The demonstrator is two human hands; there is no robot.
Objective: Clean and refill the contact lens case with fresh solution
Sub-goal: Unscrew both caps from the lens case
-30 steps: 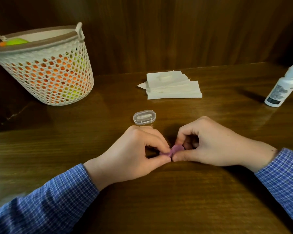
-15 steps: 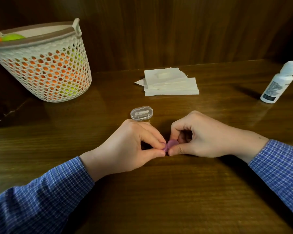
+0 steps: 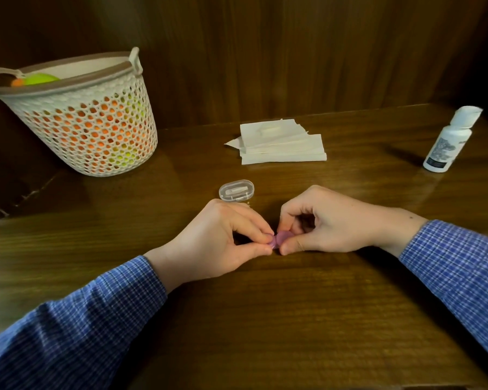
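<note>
Lens case [image 3: 278, 240], purple, is pinched by both hands' fingers [image 3: 258, 235]. Likely unscrewing caps; next, tissues [image 3: 282, 144] beyond it.

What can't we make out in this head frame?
- Purple lens case: mostly covered by both hands' fingers; whether its caps are on or off is hidden.
- Left hand and right hand grip: both pinch the case, exact contact hidden.
- Solution bottle: label print too small to read.
- Basket: contents only partly seen through the holes.
- Clear small box: contents blurred.
</note>
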